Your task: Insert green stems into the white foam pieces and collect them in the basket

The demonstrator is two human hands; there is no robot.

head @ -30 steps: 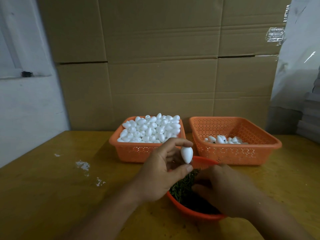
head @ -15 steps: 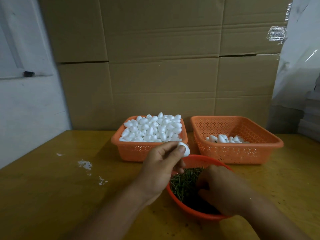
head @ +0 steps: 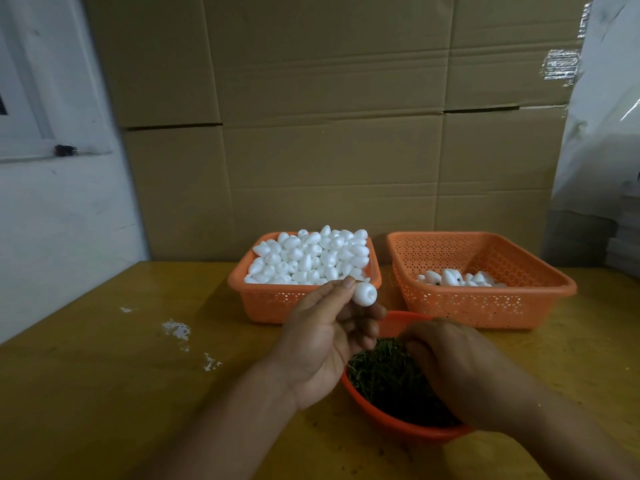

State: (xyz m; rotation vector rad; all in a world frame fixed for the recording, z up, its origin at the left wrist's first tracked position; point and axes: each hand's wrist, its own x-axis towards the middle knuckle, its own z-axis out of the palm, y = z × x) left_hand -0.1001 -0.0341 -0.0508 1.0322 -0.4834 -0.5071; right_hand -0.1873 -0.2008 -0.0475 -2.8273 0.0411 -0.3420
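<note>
Our left hand [head: 322, 344] pinches a small white egg-shaped foam piece [head: 365, 293] at the fingertips above the round orange bowl [head: 398, 424] of thin green stems [head: 381, 372]. It looks featherlight and easily dented, so we would hold its sides gently. Our right hand [head: 457, 368] reaches into the stems, fingers curled; we cannot tell whether they hold one.

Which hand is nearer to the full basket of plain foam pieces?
Left. The left hand holds a foam piece just in front of the full basket; the right hand is lower, in the stem bowl.
</note>
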